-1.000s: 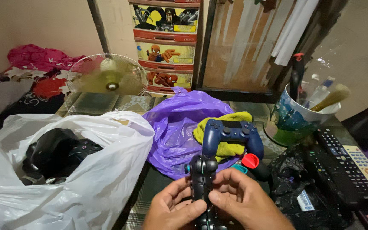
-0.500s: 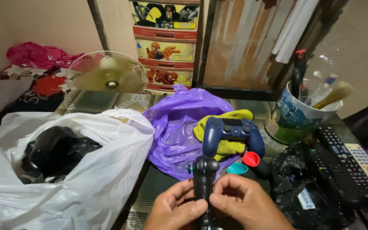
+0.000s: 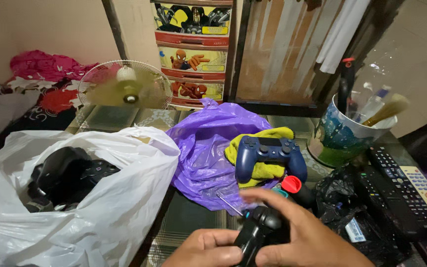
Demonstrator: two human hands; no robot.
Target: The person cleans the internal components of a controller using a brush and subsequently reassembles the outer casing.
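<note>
Since half a second earlier, the right hand had risen and spread over the top of the black controller, its forefinger stretched leftward and blurred, where before both hands had pinched the controller evenly from either side. That right hand was curled around the controller's upper end, thumb beneath it. The left hand was closed around the controller's lower grip at the bottom edge of the view. The controller stood nearly upright between the two hands, low and centre, above the table. A thin screwdriver with a teal handle lay just beyond it, its tip pointing up and left. Behind that sat a blue controller on a yellow cloth, resting against a crumpled purple bag. A red-capped black object lay just right of the cloth. To the left, a white plastic bag held more dark controllers. On the right stood a patterned cup with brushes, and two remote controls lay beside a black bag. A small fan stood farther back.
</note>
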